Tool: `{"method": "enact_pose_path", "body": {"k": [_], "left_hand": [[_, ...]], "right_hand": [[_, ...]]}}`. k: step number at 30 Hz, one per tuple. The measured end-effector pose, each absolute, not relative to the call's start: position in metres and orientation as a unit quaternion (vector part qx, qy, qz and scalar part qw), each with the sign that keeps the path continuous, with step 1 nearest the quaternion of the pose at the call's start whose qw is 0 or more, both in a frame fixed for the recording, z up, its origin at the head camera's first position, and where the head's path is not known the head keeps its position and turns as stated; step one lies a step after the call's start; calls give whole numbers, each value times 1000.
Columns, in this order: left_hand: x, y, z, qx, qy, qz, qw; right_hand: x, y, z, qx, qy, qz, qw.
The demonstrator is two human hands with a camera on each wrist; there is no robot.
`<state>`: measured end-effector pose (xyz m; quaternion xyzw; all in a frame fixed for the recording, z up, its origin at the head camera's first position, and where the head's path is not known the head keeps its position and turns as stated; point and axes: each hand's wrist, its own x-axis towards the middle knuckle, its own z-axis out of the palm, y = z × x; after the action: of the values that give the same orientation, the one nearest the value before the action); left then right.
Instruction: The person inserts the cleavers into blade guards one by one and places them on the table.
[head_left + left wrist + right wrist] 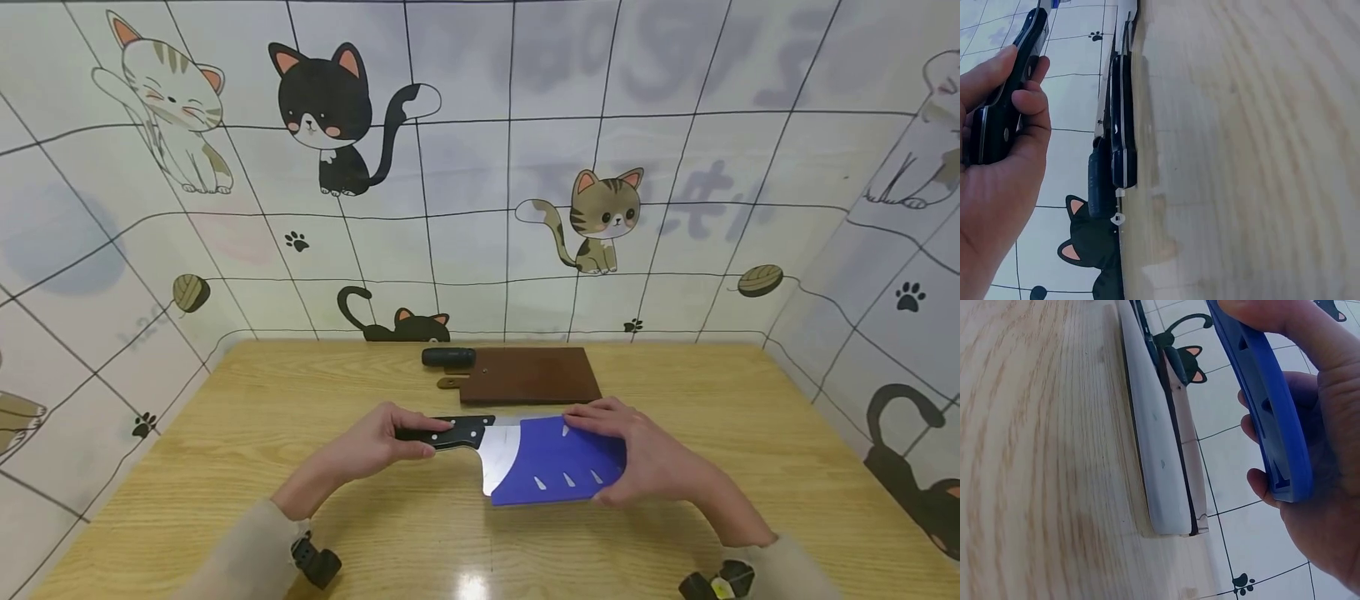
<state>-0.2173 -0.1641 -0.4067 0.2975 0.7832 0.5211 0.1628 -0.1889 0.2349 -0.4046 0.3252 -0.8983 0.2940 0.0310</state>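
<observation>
A cleaver with a black riveted handle (427, 435) and a broad steel blade (498, 454) is held above the table. My left hand (382, 446) grips its handle, fingers curled round it in the left wrist view. A blue blade cover (551, 471) with small slots sits over most of the blade, leaving the part near the handle bare. The cover's far right end is held by my right hand (652, 458), thumb on the near side. Behind the cleaver another knife lies on the table; its black handle (1124, 119) and pale blade (1159, 450) show in the wrist views.
A brown cutting board (532, 375) lies at the back of the wooden table (300, 367). Near its left end is a thick black cylindrical handle (448, 357); what it belongs to is unclear. A cat-print wall covering (465, 167) stands behind and along both sides.
</observation>
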Motion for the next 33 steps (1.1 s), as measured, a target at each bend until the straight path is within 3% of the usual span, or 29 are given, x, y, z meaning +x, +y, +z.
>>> {"method": "enact_pose_path", "body": {"k": [10,24,33], "left_hand": [[-211,-158,-407,261,783,543,155],[-204,-142,-407,243,787,553,125],[-208,-142,-411,245,784,555,131]], "right_hand": [[-190,235,-405,314,-900,300,29],[-190,228,-413,311,-906,279,67],[-190,228,-418,315,-902,290,55]]}}
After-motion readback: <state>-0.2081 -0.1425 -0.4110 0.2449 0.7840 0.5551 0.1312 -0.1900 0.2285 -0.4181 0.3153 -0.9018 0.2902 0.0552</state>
